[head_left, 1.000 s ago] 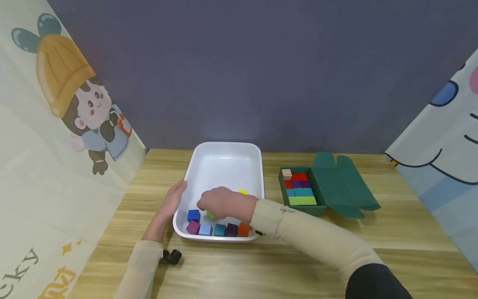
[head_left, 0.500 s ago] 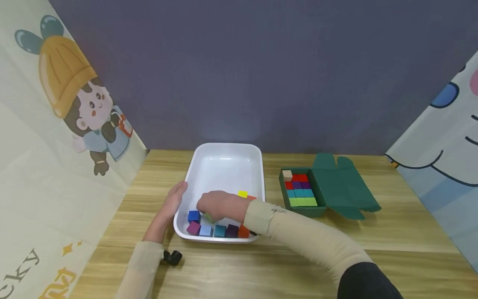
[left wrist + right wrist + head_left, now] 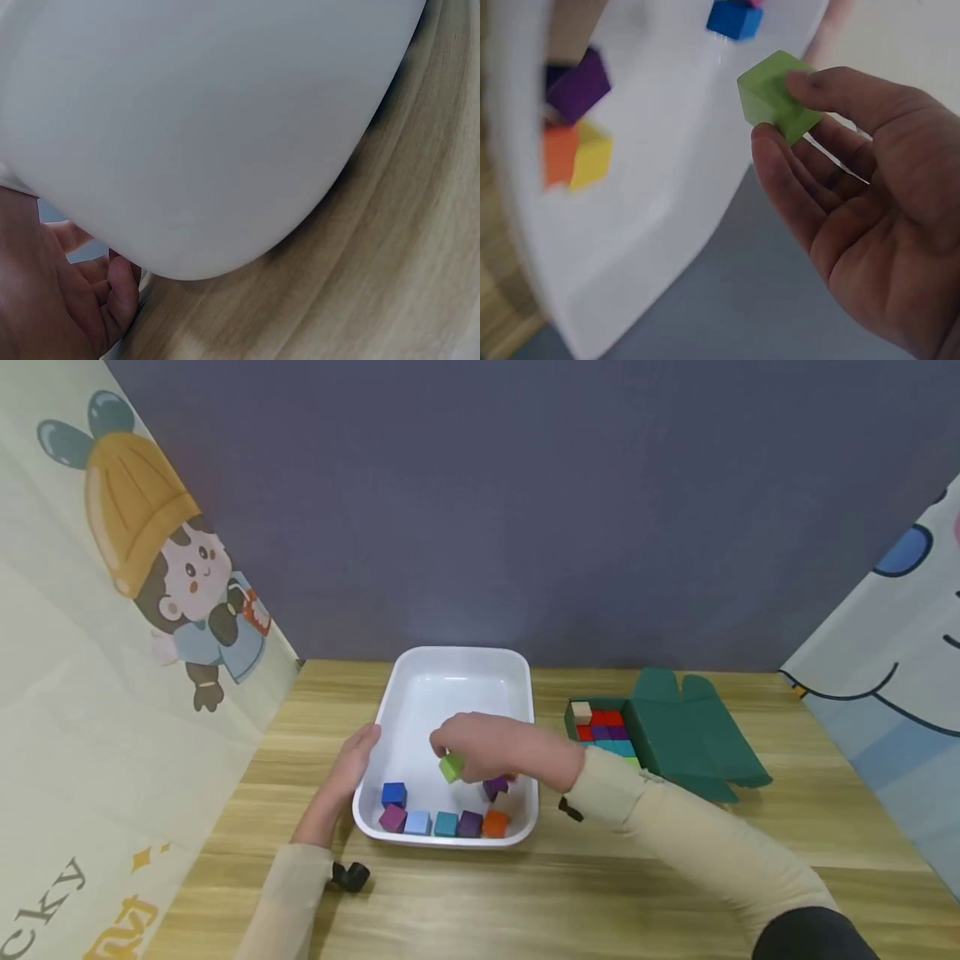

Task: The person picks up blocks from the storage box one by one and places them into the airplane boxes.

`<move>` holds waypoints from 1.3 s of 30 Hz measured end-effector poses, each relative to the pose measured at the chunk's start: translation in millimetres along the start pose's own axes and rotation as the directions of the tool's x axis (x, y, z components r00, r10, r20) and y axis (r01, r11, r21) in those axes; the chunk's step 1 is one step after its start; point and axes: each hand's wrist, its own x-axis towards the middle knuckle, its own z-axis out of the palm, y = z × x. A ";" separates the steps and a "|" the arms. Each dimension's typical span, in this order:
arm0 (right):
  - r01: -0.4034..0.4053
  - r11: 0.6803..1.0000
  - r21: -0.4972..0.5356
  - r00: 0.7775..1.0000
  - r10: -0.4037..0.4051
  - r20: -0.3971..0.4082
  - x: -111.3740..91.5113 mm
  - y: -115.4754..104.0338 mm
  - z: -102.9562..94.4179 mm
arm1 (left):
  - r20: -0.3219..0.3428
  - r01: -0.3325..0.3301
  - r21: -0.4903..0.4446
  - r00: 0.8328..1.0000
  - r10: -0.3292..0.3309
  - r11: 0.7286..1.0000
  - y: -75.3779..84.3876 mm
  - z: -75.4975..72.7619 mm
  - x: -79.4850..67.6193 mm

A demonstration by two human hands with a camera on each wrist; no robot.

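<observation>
One white tray [image 3: 461,681], one green box [image 3: 640,735]
In the tray: one blue cube [image 3: 393,794], one magenta cube [image 3: 393,817], one light-blue cube [image 3: 417,823], one teal cube [image 3: 446,824], one wooden cube [image 3: 503,802], one yellow cube [image 3: 594,156], at least two purple cubes [image 3: 470,824], at least one orange cube [image 3: 496,824]. Between right fingers [image 3: 840,86]: one light-green cube [image 3: 763,91]. In the box: one wooden block [image 3: 581,712], three red blocks [image 3: 615,718], two purple blocks [image 3: 617,732], at least two teal blocks [image 3: 623,747]; light-green blocks [image 3: 632,761] mostly hidden, uncounted.

lime block [image 3: 767,82] partly behind the right hand [image 3: 885,232] (green box [image 3: 642,735] likewise, behind a sleeve [image 3: 701,818])
</observation>
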 end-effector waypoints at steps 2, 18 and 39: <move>-0.023 1.000 0.016 1.000 0.023 -0.020 -15.5 11.3 -6.3 | 0.004 0.002 0.004 1.000 -0.002 1.000 -0.3 0.0 0.5; -0.172 0.980 0.097 0.956 0.190 -0.224 -126.4 144.0 -21.4 | 0.024 0.017 0.032 1.000 -0.018 0.999 5.4 -3.6 1.6; -0.297 0.951 0.086 0.937 0.307 -0.165 -108.7 195.2 -4.6 | 0.019 0.015 0.009 1.000 -0.015 1.000 0.7 -1.6 1.0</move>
